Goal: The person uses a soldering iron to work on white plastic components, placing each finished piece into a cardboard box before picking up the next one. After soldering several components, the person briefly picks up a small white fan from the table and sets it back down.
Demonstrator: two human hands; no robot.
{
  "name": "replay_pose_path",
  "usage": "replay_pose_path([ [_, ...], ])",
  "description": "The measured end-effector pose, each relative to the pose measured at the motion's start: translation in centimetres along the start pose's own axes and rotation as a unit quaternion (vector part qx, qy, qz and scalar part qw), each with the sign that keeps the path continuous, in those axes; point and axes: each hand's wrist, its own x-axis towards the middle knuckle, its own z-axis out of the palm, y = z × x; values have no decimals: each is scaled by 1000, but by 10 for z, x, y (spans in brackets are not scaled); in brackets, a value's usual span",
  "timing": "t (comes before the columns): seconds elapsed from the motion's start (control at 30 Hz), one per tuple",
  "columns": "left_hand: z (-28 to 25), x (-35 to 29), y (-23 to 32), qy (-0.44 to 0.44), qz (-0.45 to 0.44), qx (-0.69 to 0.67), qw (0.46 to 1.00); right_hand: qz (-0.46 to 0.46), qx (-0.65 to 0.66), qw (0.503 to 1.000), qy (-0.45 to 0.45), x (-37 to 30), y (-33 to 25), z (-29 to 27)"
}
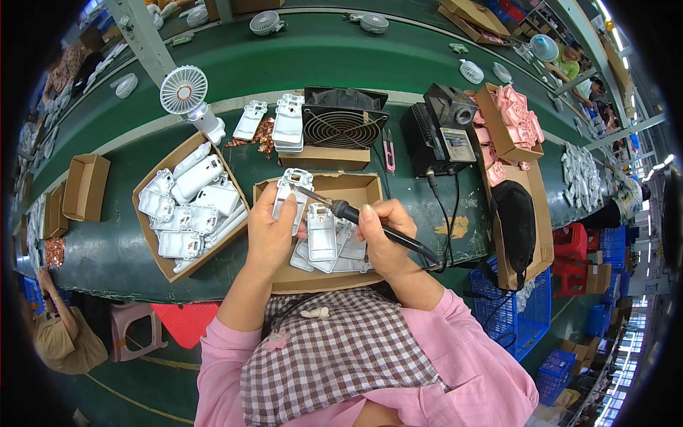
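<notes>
Green bench, cardboard boxes

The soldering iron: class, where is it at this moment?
In the head view, the soldering iron is held in the right hand, just right of centre, its tip pointing left toward the white plastic part held by the left hand.

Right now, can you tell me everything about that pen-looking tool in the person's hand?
It is a soldering iron with a thin metal tip and a black handle. A black cord runs from its back end toward the black box on the green table. The right hand grips it like a pen, slanted, tip pointing up-left at the white plastic part held in the left hand.
</notes>
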Motion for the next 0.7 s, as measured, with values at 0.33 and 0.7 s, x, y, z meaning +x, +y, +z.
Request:
replay_pose_path([
  [0.33, -2, -1, 0, -4, -1, -32, 999, -10, -9, 1000, 22, -1, 0, 4],
  [0.7, -75, -23, 49, 2, 292, 390, 873, -28, 67, 996, 49, -6, 3, -5],
])
